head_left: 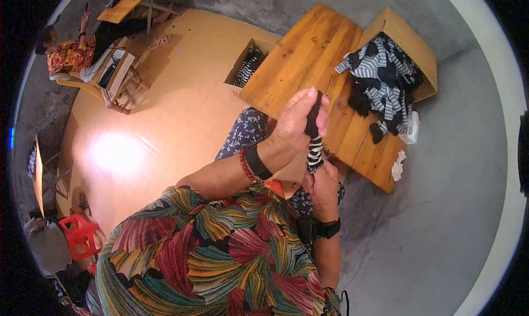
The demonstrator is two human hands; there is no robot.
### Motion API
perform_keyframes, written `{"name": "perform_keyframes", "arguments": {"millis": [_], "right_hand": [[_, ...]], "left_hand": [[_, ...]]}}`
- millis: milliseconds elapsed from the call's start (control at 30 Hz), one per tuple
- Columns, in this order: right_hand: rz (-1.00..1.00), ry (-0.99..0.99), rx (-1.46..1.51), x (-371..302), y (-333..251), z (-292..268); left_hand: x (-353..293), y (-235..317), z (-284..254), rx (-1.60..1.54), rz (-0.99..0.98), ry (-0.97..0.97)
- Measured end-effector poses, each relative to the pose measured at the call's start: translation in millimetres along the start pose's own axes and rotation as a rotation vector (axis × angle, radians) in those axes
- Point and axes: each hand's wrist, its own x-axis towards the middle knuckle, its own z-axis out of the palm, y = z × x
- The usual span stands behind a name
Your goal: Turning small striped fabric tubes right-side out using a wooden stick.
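A knitted black-and-white striped sock [314, 149] is stretched between my two hands, above the near edge of the wooden table. My left hand [292, 120] is closed around its solid black upper part, with the thumb along one side and the fingers on the other. Below it, my right hand [324, 185] is closed at the sock's lower striped end; part of its grip is hidden. A red bead bracelet and a black band circle my left wrist, and another black band is on my right.
On the wooden table [300, 57], a tipped cardboard box [424, 76] spills grey-and-black striped knitwear [380, 68]. Crumpled white paper [398, 166] lies by the table edge. A smaller box [234, 76] holds striped pieces. One person [74, 54] sits far left; a red stool [80, 236] stands lower left.
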Motion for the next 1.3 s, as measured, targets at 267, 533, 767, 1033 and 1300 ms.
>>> {"name": "perform_keyframes", "arguments": {"millis": [267,533,767,1033,1300], "right_hand": [[0.205,-0.309,0.351,2,-1,7],[0.104,-0.045,0.086,4,-27,-3],[-0.112,0.074,-0.408,8,-16,-48],[-0.318,0.044,-0.926,-4,-26,-65],[-0.054,-0.196,-0.474,-7,-16,-69]], "left_hand": [[-7,-2,-1,-0.085,-0.082,-0.095],[10,18,-7,0.375,-0.180,-0.219],[14,8,-32,0.415,-0.289,-0.033],[15,16,-37,0.565,-0.398,0.032],[-17,-19,-37,0.324,-0.696,-0.137]]}}
